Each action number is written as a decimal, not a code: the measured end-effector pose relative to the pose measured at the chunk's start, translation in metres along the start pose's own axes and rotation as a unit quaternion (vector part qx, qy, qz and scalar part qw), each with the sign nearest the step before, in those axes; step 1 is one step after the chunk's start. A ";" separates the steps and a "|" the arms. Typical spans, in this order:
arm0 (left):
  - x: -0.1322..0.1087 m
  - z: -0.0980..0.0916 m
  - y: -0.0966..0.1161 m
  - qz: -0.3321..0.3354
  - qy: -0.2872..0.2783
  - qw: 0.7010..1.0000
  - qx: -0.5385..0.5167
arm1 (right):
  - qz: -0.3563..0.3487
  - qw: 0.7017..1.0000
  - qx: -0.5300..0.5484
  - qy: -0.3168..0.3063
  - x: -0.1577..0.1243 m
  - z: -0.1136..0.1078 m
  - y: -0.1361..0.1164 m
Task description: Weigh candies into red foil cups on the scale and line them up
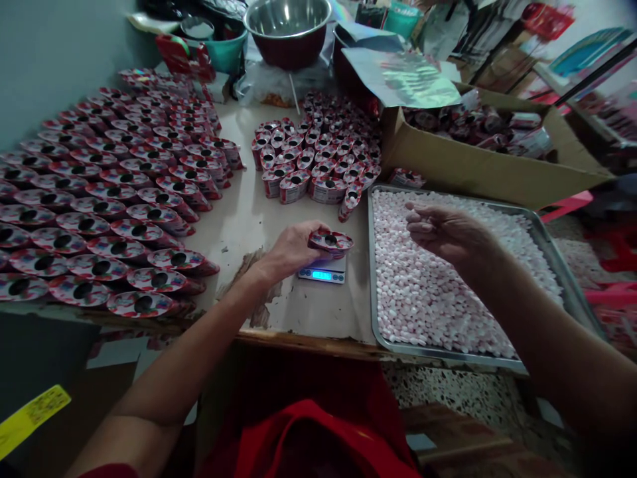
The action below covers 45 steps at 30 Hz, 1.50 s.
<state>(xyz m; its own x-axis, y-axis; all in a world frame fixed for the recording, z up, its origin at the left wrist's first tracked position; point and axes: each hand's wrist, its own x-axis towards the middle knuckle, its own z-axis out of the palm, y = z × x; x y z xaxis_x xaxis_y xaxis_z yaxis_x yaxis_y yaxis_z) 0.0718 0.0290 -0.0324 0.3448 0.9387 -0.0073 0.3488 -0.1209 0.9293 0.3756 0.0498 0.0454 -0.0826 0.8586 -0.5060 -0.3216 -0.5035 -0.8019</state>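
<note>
My left hand (298, 249) is closed round the side of a small red printed carton (331, 241) with an oval top and a dark round hole. The carton is at a small digital scale (322, 273) with a lit blue display; whether its weight rests on the scale I cannot tell. Over a metal tray (374, 279) of small white and pale pink pellets (423, 292), my right hand (442, 232) has its fingers curled together, thumb against fingertips. Anything pinched there is too small to make out from the pellets behind.
Rows of similar cartons (99, 212) cover the table's left side, and a second cluster (313, 156) stands beyond the scale. A cardboard box (488, 169) of packages sits behind the tray. Further back are a steel bowl (288, 33) and a green basin (226, 53).
</note>
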 end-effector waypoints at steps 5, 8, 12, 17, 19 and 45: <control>0.001 0.007 -0.010 0.001 0.020 0.998 -0.055 | -0.087 0.985 -0.146 0.034 -0.001 -0.011 -0.006; 0.005 0.009 -0.007 0.097 0.076 0.992 -0.007 | -0.239 0.886 -0.383 0.107 -0.006 -0.025 -0.015; 0.016 0.010 0.025 0.281 0.153 0.932 0.168 | -0.304 0.846 -0.413 0.146 -0.026 -0.016 -0.003; 0.033 0.025 0.066 0.424 0.210 0.842 0.260 | -0.082 0.994 0.077 0.020 -0.046 0.041 0.043; 0.041 0.036 0.066 0.437 0.206 0.832 0.272 | -0.048 0.976 0.211 0.005 -0.048 0.056 0.054; -0.060 -0.187 -0.014 -0.071 -0.076 0.970 0.220 | -0.397 0.582 -0.702 0.103 0.031 0.089 0.021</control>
<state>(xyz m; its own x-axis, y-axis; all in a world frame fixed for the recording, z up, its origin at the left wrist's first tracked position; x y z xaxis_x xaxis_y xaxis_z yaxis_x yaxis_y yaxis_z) -0.1164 0.0350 0.0240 0.3780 0.9018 -0.2095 0.7297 -0.1509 0.6669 0.2825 0.0747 0.0409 -0.2720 0.9172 0.2911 0.9188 0.3374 -0.2047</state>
